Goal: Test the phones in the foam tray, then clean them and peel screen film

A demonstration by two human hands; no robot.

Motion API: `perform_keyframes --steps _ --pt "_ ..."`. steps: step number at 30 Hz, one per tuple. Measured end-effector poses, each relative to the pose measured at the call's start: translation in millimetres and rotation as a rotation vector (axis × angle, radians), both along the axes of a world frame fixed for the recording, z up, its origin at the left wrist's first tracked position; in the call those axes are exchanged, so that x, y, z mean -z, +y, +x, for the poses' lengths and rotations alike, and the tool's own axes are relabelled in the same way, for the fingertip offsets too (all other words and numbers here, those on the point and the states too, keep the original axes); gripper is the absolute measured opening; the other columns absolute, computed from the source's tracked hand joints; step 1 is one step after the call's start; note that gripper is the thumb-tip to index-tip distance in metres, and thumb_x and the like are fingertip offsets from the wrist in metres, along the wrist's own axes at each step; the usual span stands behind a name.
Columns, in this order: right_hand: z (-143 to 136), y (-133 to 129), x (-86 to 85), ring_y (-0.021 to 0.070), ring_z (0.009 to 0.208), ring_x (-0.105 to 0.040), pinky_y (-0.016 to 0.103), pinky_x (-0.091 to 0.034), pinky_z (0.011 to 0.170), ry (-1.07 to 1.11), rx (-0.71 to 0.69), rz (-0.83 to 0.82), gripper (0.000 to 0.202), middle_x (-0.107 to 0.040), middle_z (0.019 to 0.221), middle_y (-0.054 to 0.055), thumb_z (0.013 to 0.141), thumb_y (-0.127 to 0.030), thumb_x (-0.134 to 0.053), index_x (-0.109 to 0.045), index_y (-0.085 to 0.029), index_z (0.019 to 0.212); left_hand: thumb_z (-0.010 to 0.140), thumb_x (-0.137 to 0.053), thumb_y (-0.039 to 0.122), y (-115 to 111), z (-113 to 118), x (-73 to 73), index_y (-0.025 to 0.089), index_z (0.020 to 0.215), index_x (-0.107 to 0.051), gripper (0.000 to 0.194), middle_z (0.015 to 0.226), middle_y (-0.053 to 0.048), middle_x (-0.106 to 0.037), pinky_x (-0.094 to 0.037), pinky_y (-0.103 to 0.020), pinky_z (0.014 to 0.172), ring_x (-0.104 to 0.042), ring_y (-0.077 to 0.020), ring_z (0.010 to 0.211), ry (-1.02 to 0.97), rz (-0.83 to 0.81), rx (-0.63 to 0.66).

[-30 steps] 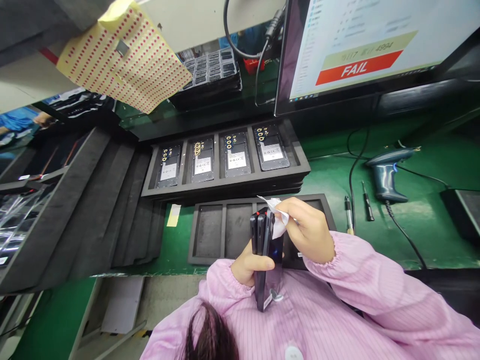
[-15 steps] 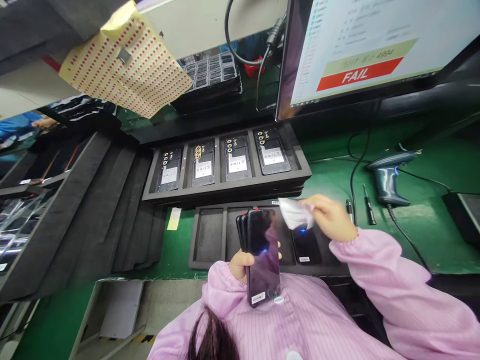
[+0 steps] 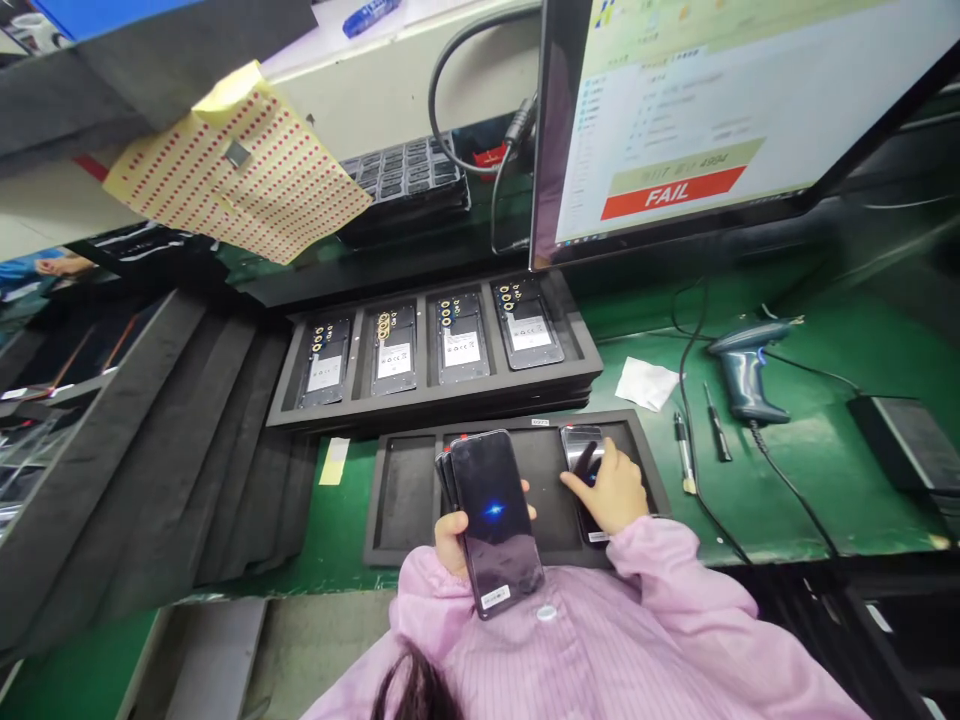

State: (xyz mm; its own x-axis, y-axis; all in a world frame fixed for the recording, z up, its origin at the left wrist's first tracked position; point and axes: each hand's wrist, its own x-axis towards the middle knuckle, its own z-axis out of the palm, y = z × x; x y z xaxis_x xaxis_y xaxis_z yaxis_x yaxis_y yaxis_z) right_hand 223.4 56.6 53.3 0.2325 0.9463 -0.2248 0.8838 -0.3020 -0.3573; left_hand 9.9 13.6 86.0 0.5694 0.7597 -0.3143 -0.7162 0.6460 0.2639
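Observation:
My left hand [image 3: 452, 540] is wrapped round a stack of several smartphones, held upright in front of my chest. The front smartphone [image 3: 496, 535] shows a blue glow on its dark screen and a white label at its lower end. To the right, another smartphone [image 3: 577, 450] lies in the lower black tray [image 3: 405, 555]. Over that phone is my right hand [image 3: 619, 487], thumb and fingers apart, the thumb by the phone's left edge. Whether it touches the phone I cannot tell. A crumpled white cloth [image 3: 646, 384] rests on the green bench, right of the trays.
Behind, a stacked black tray [image 3: 457, 387] holds several opened phones. Right of it lie a screwdriver [image 3: 718, 425], a pen-like tool [image 3: 683, 450], cables and a barcode scanner [image 3: 750, 370]. A monitor [image 3: 675, 130] reads FAIL. Black foam trays [image 3: 202, 440] lean at left.
My right hand has let go of the white cloth, which now lies on the bench, and has moved down over the phone in the tray. My left hand still holds the phones.

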Motion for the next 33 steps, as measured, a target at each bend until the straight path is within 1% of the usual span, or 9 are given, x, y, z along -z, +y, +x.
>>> perform_keyframes --steps 4,8,11,14,17,20,25,28,33 --pt "-14.4 -5.5 -4.1 0.0409 0.106 -0.045 0.05 -0.043 0.075 -0.063 -0.013 -0.109 0.086 -0.045 0.12 0.027 0.064 -0.034 -0.064 -0.027 -0.005 0.136 0.065 -0.051 0.05 -3.3 1.2 5.5 0.004 0.12 -0.05 0.072 0.099 -0.018 -0.065 -0.044 -0.035 0.076 -0.062 -0.0256 0.085 -0.006 -0.031 -0.03" --pt "0.9 7.2 -3.0 0.0292 0.094 -0.056 0.04 -0.045 0.078 0.29 0.02 -0.152 0.087 -0.059 0.1 0.015 0.054 -0.021 -0.066 -0.033 -0.008 0.133 0.067 -0.053 0.046 -0.8 4.0 12.4 0.004 0.12 -0.052 0.068 0.099 -0.017 -0.065 -0.044 -0.035 0.074 -0.063 -0.0253 0.085 -0.011 -0.049 0.016" --pt "11.3 16.2 4.5 0.019 0.073 -0.06 0.031 -0.045 0.069 0.454 0.063 -0.199 0.055 -0.062 0.078 0.003 0.058 -0.018 -0.06 -0.051 -0.015 0.113 0.065 -0.056 0.042 6.8 9.7 20.1 0.006 0.116 -0.056 0.063 0.097 -0.015 -0.067 -0.044 -0.037 0.075 -0.063 -0.0269 0.085 -0.01 -0.032 0.052" --pt "17.1 21.8 4.3 0.0187 0.065 -0.058 0.029 -0.042 0.063 0.373 0.06 -0.204 0.02 -0.06 0.067 0.003 0.063 -0.017 -0.054 -0.058 -0.015 0.082 0.065 -0.057 0.037 14.5 18.8 29.9 0.007 0.107 -0.061 0.052 0.091 -0.014 -0.068 -0.043 -0.038 0.077 -0.063 -0.0275 0.086 0.012 -0.023 0.05" --pt "18.7 22.1 -13.9 0.0172 0.059 -0.055 0.027 -0.038 0.059 0.335 -0.001 -0.192 0.006 -0.057 0.058 0.001 0.065 -0.017 -0.051 -0.056 -0.018 0.067 0.062 -0.059 0.031 17.6 27.6 37.4 0.007 0.1 -0.064 0.045 0.084 -0.012 -0.07 -0.043 -0.033 0.072 -0.064 -0.0224 0.076 0.088 -0.105 0.059" --pt "8.8 17.5 -46.4 0.0156 0.055 -0.051 0.026 -0.036 0.058 0.313 -0.089 -0.138 0.007 -0.054 0.054 -0.001 0.068 -0.02 -0.049 -0.056 -0.019 0.068 0.058 -0.062 0.028 17.0 34.1 40.5 0.007 0.089 -0.067 0.037 0.075 -0.01 -0.07 -0.044 -0.031 0.068 -0.063 -0.0198 0.067 0.216 -0.148 0.006" --pt "-37.1 2.9 -86.8 0.0199 0.067 -0.061 0.028 -0.042 0.061 0.14 -0.37 0.065 0.027 -0.067 0.075 0.007 0.074 -0.017 -0.042 -0.062 -0.015 0.092 0.06 -0.065 0.028 15.4 39.9 41.3 0.01 0.07 -0.066 0.021 0.056 -0.005 -0.065 -0.045 -0.034 0.071 -0.062 -0.02 0.06 0.284 -0.144 -0.073" --pt "-61.5 -8.8 -91.7 0.0242 0.077 -0.064 0.033 -0.049 0.067 0.118 -0.439 0.197 0.038 -0.068 0.095 0.014 0.078 -0.019 -0.041 -0.059 -0.01 0.11 0.058 -0.067 0.03 14.1 38.1 40.8 0.011 0.072 -0.066 0.024 0.057 -0.005 -0.065 -0.045 -0.037 0.076 -0.064 -0.0239 0.068 0.291 -0.124 -0.114" --pt "-70.5 -26.3 -99.4 0.0268 0.087 -0.064 0.039 -0.054 0.073 0.283 -0.505 0.302 0.046 -0.057 0.117 0.019 0.083 -0.042 -0.047 -0.058 -0.009 0.113 0.057 -0.064 0.046 7.3 30.7 36.7 0.016 0.079 -0.065 0.037 0.073 -0.007 -0.067 -0.044 -0.04 0.079 -0.061 -0.0326 0.094 0.239 -0.062 -0.157"
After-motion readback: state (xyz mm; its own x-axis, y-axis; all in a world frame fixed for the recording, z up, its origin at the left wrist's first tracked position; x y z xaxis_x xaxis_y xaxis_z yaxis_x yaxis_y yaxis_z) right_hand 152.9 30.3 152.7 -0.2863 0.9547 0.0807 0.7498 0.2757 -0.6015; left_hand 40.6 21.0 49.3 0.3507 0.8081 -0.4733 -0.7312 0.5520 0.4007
